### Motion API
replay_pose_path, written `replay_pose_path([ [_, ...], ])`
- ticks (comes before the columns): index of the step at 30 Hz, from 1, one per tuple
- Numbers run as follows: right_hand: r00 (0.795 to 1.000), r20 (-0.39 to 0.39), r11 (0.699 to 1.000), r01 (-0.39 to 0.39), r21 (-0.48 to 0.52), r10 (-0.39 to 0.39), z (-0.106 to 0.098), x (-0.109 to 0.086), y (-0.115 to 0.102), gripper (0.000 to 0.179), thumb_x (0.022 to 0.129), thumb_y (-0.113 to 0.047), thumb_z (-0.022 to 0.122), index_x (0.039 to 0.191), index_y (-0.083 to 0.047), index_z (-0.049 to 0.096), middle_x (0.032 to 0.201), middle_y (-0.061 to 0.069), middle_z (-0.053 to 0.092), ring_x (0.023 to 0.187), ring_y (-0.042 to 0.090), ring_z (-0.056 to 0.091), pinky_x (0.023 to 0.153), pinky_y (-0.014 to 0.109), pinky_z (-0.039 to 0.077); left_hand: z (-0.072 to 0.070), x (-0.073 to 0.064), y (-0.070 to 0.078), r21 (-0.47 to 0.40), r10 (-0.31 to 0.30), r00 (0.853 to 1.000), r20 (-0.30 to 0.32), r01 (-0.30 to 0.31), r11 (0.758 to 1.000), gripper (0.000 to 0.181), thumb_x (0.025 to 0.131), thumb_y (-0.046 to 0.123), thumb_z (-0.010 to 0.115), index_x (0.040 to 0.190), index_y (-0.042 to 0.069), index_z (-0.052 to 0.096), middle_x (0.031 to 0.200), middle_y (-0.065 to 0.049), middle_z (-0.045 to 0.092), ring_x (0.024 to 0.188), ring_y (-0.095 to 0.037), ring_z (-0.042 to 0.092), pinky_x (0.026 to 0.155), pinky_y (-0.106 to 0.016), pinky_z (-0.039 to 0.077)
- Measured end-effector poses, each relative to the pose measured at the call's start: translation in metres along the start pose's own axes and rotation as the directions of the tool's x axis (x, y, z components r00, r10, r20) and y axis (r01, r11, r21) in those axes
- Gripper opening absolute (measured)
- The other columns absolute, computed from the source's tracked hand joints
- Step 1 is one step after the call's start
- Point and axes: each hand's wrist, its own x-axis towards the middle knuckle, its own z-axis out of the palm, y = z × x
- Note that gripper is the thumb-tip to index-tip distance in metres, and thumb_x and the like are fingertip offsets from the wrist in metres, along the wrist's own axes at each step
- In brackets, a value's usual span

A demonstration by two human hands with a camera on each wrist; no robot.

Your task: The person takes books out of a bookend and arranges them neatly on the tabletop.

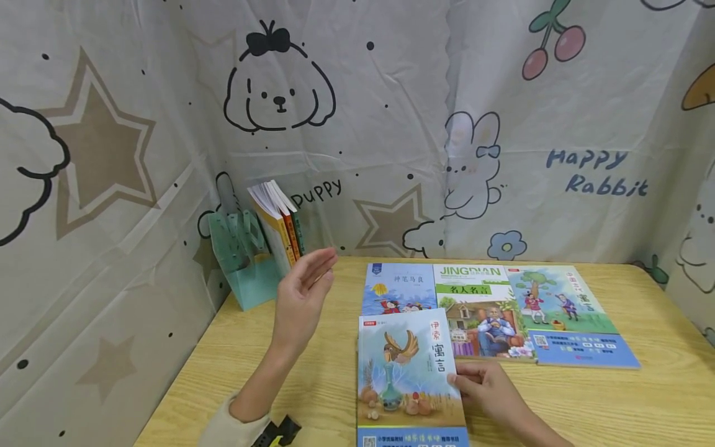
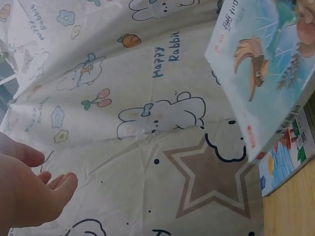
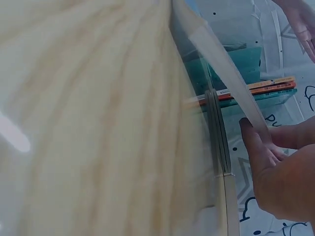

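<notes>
My right hand (image 1: pixel 491 394) grips the right edge of a blue and tan picture book (image 1: pixel 410 379), thumb on its cover. The book shows a bird over a green vase and stands tilted toward me above the table, overlapping the row of books behind it. In the right wrist view the book's edge (image 3: pixel 231 73) runs between thumb and fingers. My left hand (image 1: pixel 304 298) is raised to the left of this book, holding nothing, its fingers extended together and loosely bent. The left wrist view shows that hand (image 2: pixel 37 189) apart from the book.
Three books lie in a row at the back: a light blue one (image 1: pixel 399 285), a white and green one (image 1: pixel 472 329) and a green and blue one (image 1: pixel 564 310). At the back left, several books (image 1: pixel 279 217) stand in a teal bookend (image 1: pixel 254 285) on the wooden table (image 1: pixel 223 379).
</notes>
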Motion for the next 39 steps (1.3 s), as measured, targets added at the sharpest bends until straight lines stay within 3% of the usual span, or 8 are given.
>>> replay_pose_path([
  [6,0.995,0.004,0.995,-0.100,0.013,0.100,0.005,-0.006,0.003,0.038,0.100,-0.010,0.061,0.120,0.022,0.059,0.103,0.026,0.071,0.092,0.030,0.072,0.073,0.041,0.059,0.000,0.000,-0.001,-0.009,-0.007,1.000,0.002,0.007,1.000,0.035,0.098,-0.008,0.055,0.133,-0.007,0.055,0.135,-0.016,0.058,0.125,-0.024,0.056,0.100,-0.030,0.047],
  [10,0.989,-0.007,0.989,-0.150,-0.008,0.150,0.007,-0.008,0.005,0.031,0.099,-0.009,0.062,0.110,0.020,0.064,0.092,0.019,0.073,0.086,0.026,0.072,0.071,0.041,0.060,0.000,-0.001,-0.001,-0.001,-0.009,1.000,0.008,0.009,1.000,0.035,0.098,-0.008,0.055,0.133,-0.007,0.055,0.135,-0.016,0.058,0.125,-0.024,0.056,0.100,-0.030,0.047],
  [17,0.979,0.033,0.978,-0.200,-0.065,0.202,0.009,-0.010,0.005,0.018,0.097,-0.008,0.064,0.088,0.007,0.067,0.081,0.012,0.072,0.074,0.024,0.070,0.067,0.041,0.060,-0.001,-0.001,-0.001,0.021,-0.011,1.000,0.016,0.011,1.000,0.035,0.099,-0.006,0.055,0.133,-0.006,0.055,0.135,-0.015,0.058,0.126,-0.024,0.056,0.100,-0.030,0.046],
  [22,0.970,0.098,0.969,-0.211,-0.128,0.224,0.010,-0.011,0.002,0.027,0.096,-0.009,0.066,0.071,-0.006,0.056,0.069,0.004,0.063,0.067,0.018,0.064,0.063,0.038,0.060,-0.002,-0.002,-0.001,0.029,-0.021,1.000,0.020,0.021,0.999,0.035,0.099,-0.005,0.056,0.134,-0.005,0.055,0.136,-0.015,0.058,0.126,-0.024,0.056,0.100,-0.029,0.046],
  [39,0.946,0.164,0.947,-0.244,-0.208,0.280,0.009,-0.012,-0.003,0.027,0.095,-0.014,0.068,0.073,-0.001,0.067,0.064,0.007,0.066,0.056,0.013,0.063,0.053,0.027,0.055,-0.006,0.000,-0.007,0.048,-0.037,0.999,0.029,0.035,0.998,0.034,0.100,-0.003,0.055,0.134,-0.005,0.055,0.135,-0.015,0.058,0.126,-0.025,0.055,0.100,-0.027,0.046],
])
